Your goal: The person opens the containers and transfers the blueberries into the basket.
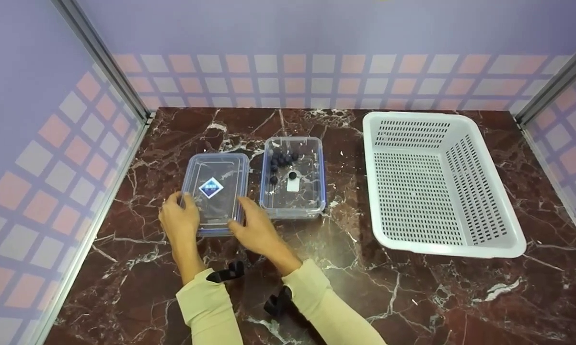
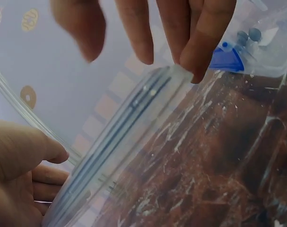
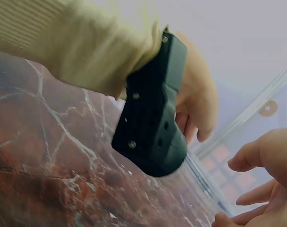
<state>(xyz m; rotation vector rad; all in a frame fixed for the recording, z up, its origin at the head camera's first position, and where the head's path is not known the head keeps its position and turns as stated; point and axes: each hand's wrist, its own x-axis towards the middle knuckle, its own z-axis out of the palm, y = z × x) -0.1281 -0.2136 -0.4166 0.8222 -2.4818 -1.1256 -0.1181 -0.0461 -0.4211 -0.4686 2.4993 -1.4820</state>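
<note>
The lidded box [image 1: 221, 206] is smooth, glossy plastic; the tabletop [image 1: 336, 278] polished, apparently stone.

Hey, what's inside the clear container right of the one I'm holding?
The clear container holds small dark berry-like balls, mostly toward its far left. A white label also shows, inside or outside I can't tell. Whatever lies directly under the balls is covered.

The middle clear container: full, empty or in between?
In between, nearer empty: dark berry-like balls cluster mostly toward the far left of the clear container, leaving much of its floor bare.
</note>
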